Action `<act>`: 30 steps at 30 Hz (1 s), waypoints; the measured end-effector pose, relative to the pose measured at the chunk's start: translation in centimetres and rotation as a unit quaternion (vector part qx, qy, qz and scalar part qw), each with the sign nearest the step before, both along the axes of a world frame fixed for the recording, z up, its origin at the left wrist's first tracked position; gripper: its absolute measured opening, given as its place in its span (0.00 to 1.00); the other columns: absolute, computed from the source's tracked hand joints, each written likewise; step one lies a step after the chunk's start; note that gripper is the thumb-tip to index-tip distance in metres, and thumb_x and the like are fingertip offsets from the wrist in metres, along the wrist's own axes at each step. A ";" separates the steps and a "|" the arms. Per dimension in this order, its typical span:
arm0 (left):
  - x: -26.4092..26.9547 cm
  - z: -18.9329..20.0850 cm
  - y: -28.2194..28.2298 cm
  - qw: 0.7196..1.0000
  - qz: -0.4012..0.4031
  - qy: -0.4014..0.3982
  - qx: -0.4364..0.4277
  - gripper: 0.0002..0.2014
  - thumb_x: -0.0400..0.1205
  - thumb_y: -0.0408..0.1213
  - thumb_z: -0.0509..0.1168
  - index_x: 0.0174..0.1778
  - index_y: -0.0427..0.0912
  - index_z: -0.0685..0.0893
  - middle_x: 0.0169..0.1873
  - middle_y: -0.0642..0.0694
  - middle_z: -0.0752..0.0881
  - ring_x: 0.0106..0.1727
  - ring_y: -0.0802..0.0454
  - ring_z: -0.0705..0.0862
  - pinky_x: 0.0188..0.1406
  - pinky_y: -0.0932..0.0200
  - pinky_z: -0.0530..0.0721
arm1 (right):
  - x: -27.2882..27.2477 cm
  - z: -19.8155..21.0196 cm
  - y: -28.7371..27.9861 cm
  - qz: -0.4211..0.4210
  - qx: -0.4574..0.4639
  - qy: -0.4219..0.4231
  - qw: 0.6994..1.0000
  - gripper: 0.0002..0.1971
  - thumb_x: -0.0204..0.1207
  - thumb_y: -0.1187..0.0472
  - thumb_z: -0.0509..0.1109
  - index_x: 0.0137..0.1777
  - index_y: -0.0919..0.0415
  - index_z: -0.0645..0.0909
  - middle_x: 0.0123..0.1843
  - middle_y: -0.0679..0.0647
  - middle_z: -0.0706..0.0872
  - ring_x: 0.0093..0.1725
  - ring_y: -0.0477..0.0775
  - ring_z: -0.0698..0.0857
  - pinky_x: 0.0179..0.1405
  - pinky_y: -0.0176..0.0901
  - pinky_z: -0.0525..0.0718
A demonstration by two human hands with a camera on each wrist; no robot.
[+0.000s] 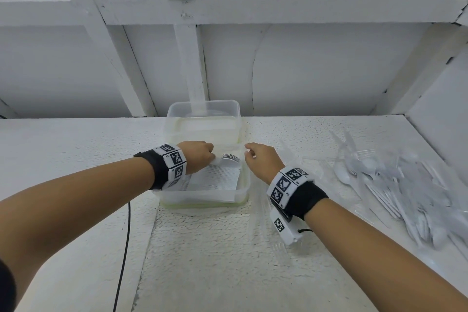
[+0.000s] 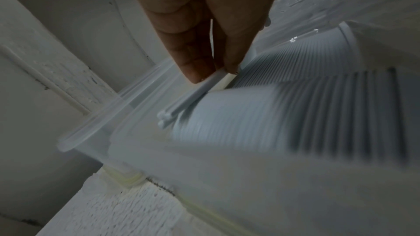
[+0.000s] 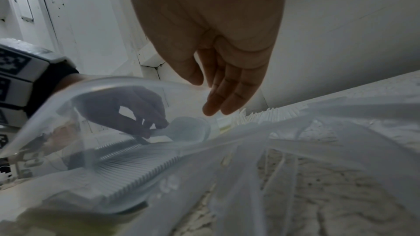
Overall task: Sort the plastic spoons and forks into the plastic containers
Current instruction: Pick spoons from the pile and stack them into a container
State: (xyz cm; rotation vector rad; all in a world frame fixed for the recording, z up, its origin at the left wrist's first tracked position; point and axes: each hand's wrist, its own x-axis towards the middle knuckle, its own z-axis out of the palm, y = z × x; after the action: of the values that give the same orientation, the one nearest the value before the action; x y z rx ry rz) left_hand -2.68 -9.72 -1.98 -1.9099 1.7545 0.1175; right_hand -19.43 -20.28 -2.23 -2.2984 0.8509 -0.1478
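Writing: black-and-white square code tags [image 1: 174, 158] on both wrist bands; no words to read.
Left hand [image 1: 200, 156]: grip pinches a few spoons [image 2: 181, 107] over the near container [image 1: 202, 196], which holds a neat row of spoons.
Right hand [image 1: 260, 160]: grip loose, fingers straight, holding nothing, at the container's 3 o'clock side.
Loose pile [image 1: 395, 185]: spoons and forks on the tabletop [image 1: 76, 160], at 3 o'clock.
Far container [image 1: 203, 119]: at 12 o'clock.

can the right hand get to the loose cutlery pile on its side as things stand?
Probably yes. The right hand is open and empty beside the near container, and the loose cutlery pile lies uncovered on the table to its right with nothing standing between them.
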 end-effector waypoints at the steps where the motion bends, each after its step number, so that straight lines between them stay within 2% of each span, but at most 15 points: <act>1: 0.0 0.1 0.0 1.000 0.004 0.002 0.000 0.15 0.86 0.35 0.53 0.66 0.37 0.77 0.59 0.42 0.77 0.58 0.42 0.79 0.52 0.50 0.82 | 0.0 0.0 0.0 0.001 0.001 -0.001 1.000 0.20 0.84 0.63 0.55 0.74 0.66 0.72 0.69 0.63 0.80 0.68 0.59 0.78 0.67 0.46 0.74; 4: 0.0 0.5 0.1 1.000 0.021 0.004 -0.007 0.14 0.86 0.34 0.53 0.63 0.36 0.79 0.59 0.41 0.77 0.59 0.42 0.79 0.51 0.52 0.80 | -0.2 0.0 -0.1 0.001 0.014 -0.008 1.000 0.20 0.84 0.62 0.56 0.74 0.65 0.72 0.65 0.63 0.82 0.64 0.60 0.81 0.65 0.46 0.76; 7: 0.1 0.8 0.4 0.998 0.061 0.022 -0.010 0.14 0.85 0.34 0.53 0.61 0.36 0.80 0.58 0.40 0.79 0.56 0.41 0.81 0.52 0.51 0.81 | -0.3 0.0 -0.2 -0.003 0.031 -0.016 0.999 0.20 0.84 0.62 0.57 0.74 0.65 0.72 0.63 0.62 0.83 0.61 0.59 0.83 0.63 0.45 0.76; 10: 0.0 1.7 0.9 0.991 0.105 0.074 -0.041 0.17 0.85 0.38 0.54 0.67 0.39 0.78 0.61 0.41 0.79 0.62 0.43 0.79 0.59 0.50 0.79 | -0.6 0.1 -0.1 -0.002 0.040 -0.020 0.999 0.20 0.83 0.61 0.57 0.74 0.64 0.72 0.60 0.61 0.85 0.59 0.59 0.84 0.63 0.45 0.77; 12: -0.4 2.7 1.4 0.981 0.136 0.115 -0.083 0.19 0.85 0.41 0.56 0.71 0.43 0.75 0.64 0.44 0.78 0.64 0.45 0.78 0.60 0.54 0.78 | -1.2 0.3 -0.1 -0.004 0.048 -0.027 0.998 0.20 0.83 0.60 0.58 0.74 0.63 0.72 0.58 0.61 0.85 0.58 0.58 0.84 0.62 0.45 0.78; 15: -1.4 4.6 2.0 0.956 0.169 0.176 -0.160 0.17 0.84 0.43 0.60 0.67 0.43 0.80 0.60 0.45 0.82 0.58 0.49 0.81 0.56 0.60 0.76 | -2.7 1.0 -0.8 0.000 0.053 -0.030 0.998 0.19 0.83 0.59 0.59 0.72 0.61 0.75 0.58 0.59 0.85 0.55 0.56 0.85 0.59 0.42 0.78; 18: -3.7 6.8 1.3 0.939 0.169 0.231 -0.189 0.14 0.83 0.42 0.62 0.62 0.42 0.84 0.55 0.45 0.85 0.53 0.50 0.83 0.56 0.63 0.76 | -5.1 2.2 -2.4 0.024 0.030 -0.017 0.999 0.16 0.82 0.60 0.60 0.67 0.61 0.79 0.60 0.56 0.85 0.56 0.54 0.84 0.59 0.40 0.78; 23: -10.3 8.2 -3.7 0.935 0.106 0.286 -0.181 0.14 0.85 0.41 0.58 0.62 0.44 0.84 0.56 0.48 0.87 0.53 0.52 0.84 0.55 0.63 0.75 | -10.7 3.1 -6.5 0.000 -0.007 0.025 1.000 0.14 0.82 0.60 0.62 0.64 0.61 0.81 0.58 0.56 0.86 0.55 0.53 0.84 0.55 0.38 0.78; 27: -15.7 6.2 -9.6 0.929 0.081 0.314 -0.177 0.14 0.85 0.39 0.57 0.60 0.41 0.85 0.58 0.45 0.87 0.58 0.48 0.83 0.57 0.60 0.75 | -15.8 2.4 -9.7 -0.059 -0.030 0.062 0.996 0.13 0.81 0.61 0.62 0.62 0.61 0.82 0.59 0.56 0.86 0.56 0.53 0.84 0.56 0.38 0.77; 30: -18.7 3.2 -14.4 0.926 0.111 0.325 -0.154 0.15 0.84 0.36 0.57 0.59 0.37 0.85 0.59 0.42 0.86 0.60 0.43 0.82 0.58 0.56 0.77 | -18.9 1.6 -11.1 -0.089 -0.041 0.082 0.992 0.13 0.80 0.62 0.63 0.60 0.61 0.84 0.60 0.56 0.86 0.59 0.54 0.82 0.56 0.36 0.74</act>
State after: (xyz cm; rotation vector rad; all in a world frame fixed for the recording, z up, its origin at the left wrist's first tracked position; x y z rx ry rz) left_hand -21.39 -24.09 1.23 -2.4983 2.0427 0.6615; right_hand -38.32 -31.38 -0.58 -2.3322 1.1544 -0.0728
